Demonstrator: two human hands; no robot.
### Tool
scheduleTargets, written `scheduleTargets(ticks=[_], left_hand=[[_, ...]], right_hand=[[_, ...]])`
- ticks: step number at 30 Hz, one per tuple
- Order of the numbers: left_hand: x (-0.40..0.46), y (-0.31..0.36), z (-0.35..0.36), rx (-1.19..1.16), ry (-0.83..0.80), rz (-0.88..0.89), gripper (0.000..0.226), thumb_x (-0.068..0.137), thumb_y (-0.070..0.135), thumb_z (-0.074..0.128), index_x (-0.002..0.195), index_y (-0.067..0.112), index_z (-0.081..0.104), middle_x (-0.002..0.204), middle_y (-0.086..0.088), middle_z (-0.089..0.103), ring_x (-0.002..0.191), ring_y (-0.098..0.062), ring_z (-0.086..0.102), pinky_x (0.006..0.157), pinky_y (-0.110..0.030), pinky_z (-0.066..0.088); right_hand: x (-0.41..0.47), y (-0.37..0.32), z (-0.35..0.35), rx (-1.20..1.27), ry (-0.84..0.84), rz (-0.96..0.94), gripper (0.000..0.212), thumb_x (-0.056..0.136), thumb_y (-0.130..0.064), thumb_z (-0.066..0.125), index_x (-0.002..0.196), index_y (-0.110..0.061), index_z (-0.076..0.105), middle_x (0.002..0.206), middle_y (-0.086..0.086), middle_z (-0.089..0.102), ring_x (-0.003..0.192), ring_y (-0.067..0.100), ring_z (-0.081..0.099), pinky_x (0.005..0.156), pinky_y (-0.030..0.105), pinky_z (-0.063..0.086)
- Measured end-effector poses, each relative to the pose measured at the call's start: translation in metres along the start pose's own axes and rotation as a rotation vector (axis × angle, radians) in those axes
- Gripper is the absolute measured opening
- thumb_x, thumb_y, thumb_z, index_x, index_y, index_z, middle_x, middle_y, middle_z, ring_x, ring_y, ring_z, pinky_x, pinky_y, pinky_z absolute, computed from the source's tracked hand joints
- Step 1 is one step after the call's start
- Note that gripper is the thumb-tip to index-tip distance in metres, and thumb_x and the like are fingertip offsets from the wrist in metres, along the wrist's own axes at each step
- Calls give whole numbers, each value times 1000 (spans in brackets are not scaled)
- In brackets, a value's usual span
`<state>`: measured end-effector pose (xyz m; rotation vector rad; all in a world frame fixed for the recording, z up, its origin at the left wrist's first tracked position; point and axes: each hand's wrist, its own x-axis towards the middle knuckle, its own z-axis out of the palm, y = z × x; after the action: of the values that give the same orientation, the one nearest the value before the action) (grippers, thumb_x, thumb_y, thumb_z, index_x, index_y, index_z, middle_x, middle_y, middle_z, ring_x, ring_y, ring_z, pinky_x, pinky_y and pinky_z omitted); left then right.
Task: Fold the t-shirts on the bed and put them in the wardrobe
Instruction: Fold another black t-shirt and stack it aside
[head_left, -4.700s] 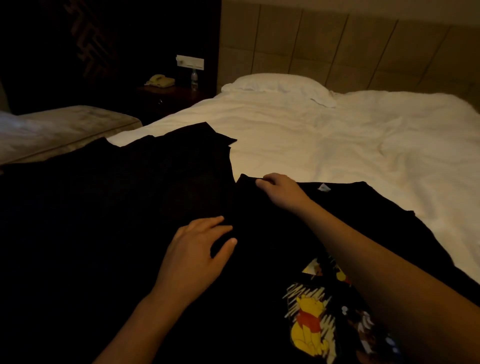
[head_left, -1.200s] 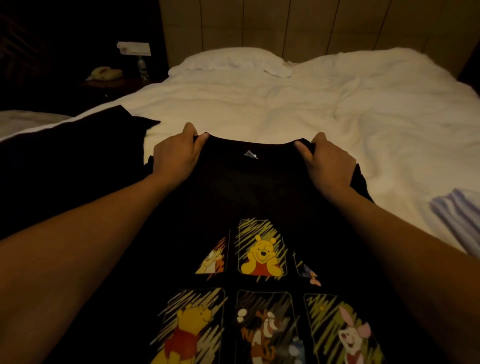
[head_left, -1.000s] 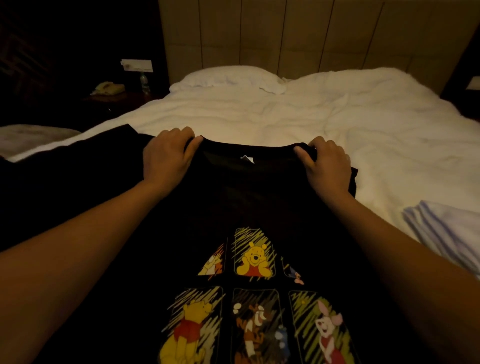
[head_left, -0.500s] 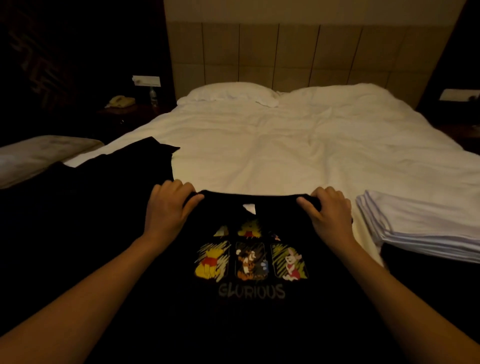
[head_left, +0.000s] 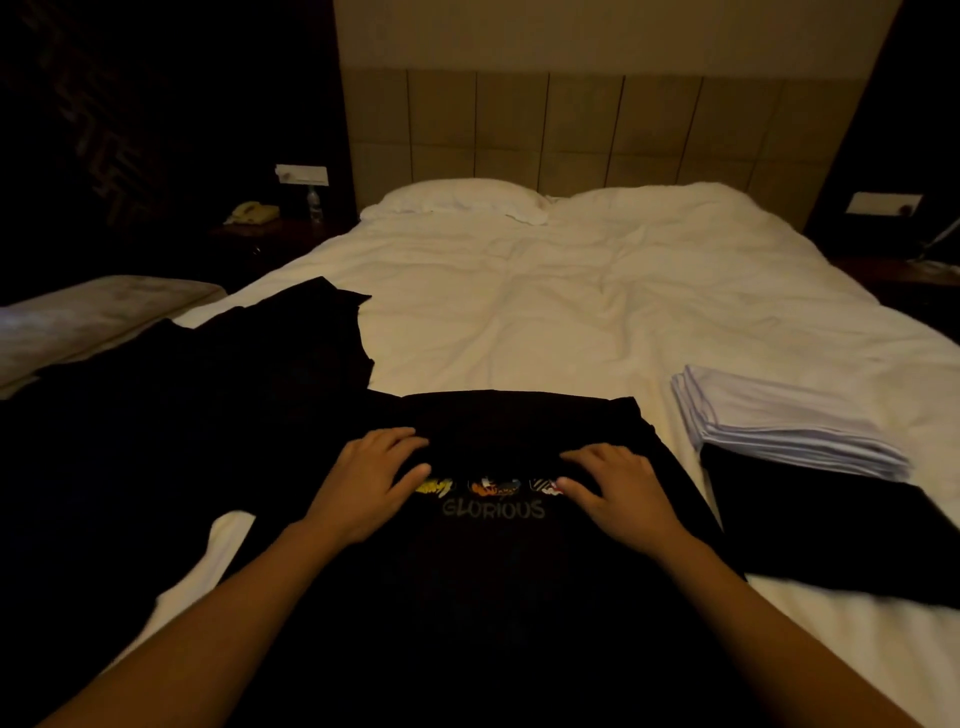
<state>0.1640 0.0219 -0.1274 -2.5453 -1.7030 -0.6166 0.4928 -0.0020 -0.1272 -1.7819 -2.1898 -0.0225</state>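
Hands are laid flat on a black graphic t-shirt (head_left: 493, 561) spread at the near end of the bed (head_left: 545, 312). The left hand (head_left: 371, 480) and the right hand (head_left: 621, 488) are both seen with fingers straight and spread, pressed on the edge of the shirt's top part, which is folded down toward the viewer over the print. Only a strip of cartoon pictures and the word "GLORIOUS" are left uncovered between the hands. More black t-shirts (head_left: 182, 415) are heaped loosely to the left, touching the folded one. To the right, a stack of folded white garments (head_left: 779, 421) is set on a folded black garment (head_left: 841, 535), just beside the shirt. A white pillow (head_left: 457, 200) is placed at the padded headboard (head_left: 571, 124). A telephone (head_left: 252, 212) and a small bottle (head_left: 313, 200) are seen on a dark nightstand (head_left: 270, 234) at far left
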Motion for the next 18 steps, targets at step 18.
scheduleTargets(ticks=[18], left_hand=[[134,-57,27,-66,-32,-226,46,103,44,36,133,13,53,131,-14,54,120,-31,50,95,-42,44]], right_hand=[[143,20,28,52,69,187,45,103,-38,39,137,-11,51,133,17,53,122,36,48,99,43,40]])
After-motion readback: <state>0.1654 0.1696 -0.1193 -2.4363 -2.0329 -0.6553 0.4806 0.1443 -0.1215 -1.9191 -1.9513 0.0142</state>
